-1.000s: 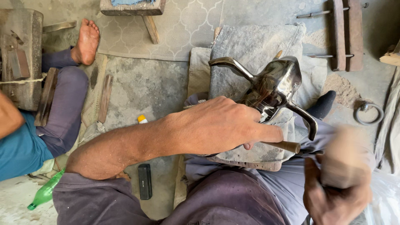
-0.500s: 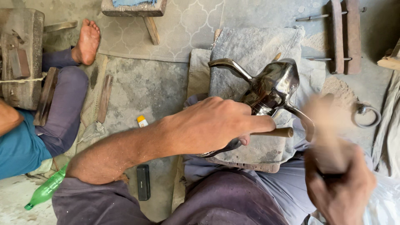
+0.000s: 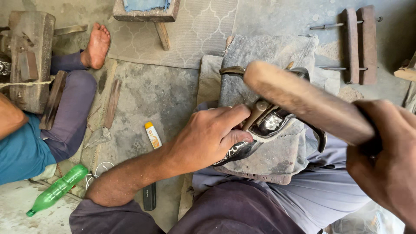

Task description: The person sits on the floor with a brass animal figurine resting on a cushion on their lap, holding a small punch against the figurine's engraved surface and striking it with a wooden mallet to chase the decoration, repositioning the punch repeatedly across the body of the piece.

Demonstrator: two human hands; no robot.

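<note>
A shiny metal vessel [image 3: 272, 123] with a curved spout and a dark handle lies on a grey padded block [image 3: 277, 60] over my lap. My left hand [image 3: 212, 136] grips a short wooden-handled punch [image 3: 256, 113] against the vessel's side. My right hand [image 3: 385, 162] holds a long wooden mallet [image 3: 303, 99], raised across and above the vessel, hiding part of it.
Another person sits at the left, bare foot [image 3: 96, 45] out, by a wooden block [image 3: 30, 60]. On the concrete floor lie a green bottle [image 3: 56, 190], a white-and-orange tube [image 3: 152, 135] and a small black box [image 3: 149, 196]. A wooden clamp [image 3: 357, 43] lies top right.
My right hand has swung the mallet up from low at the right to across the vessel. The left hand still holds the punch against the vessel.
</note>
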